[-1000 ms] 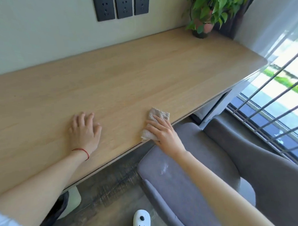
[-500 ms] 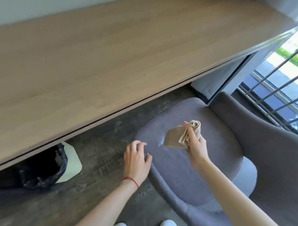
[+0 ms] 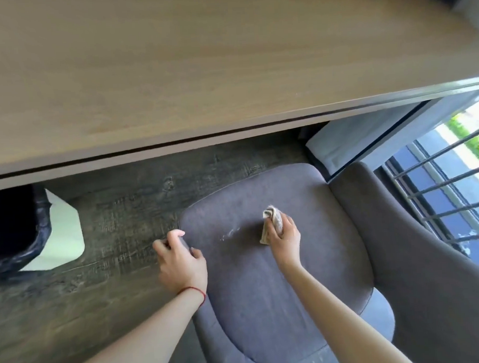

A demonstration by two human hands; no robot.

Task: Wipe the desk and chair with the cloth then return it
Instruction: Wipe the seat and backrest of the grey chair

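Note:
A grey fabric chair point(image 3: 254, 285) stands below the wooden desk point(image 3: 200, 62), its seat facing me. My right hand point(image 3: 283, 237) is closed around a bunched beige cloth point(image 3: 273, 219) and presses it onto the middle of the seat, just right of a whitish smear point(image 3: 229, 234). My left hand point(image 3: 181, 262), with a red string on the wrist, grips the seat's front left edge, fingers curled over it. The desk top fills the upper half of the view and carries nothing that I can see.
A white bin with a black liner point(image 3: 21, 232) stands under the desk at the left. The chair's backrest point(image 3: 429, 269) rises at the right. Behind it is a window with metal bars point(image 3: 452, 188). Dark wood floor point(image 3: 111, 220) lies between bin and chair.
My right hand lifted the cloth off the desk and brought it down onto the chair seat. My left hand left the desk and took hold of the seat edge. My view tilted down.

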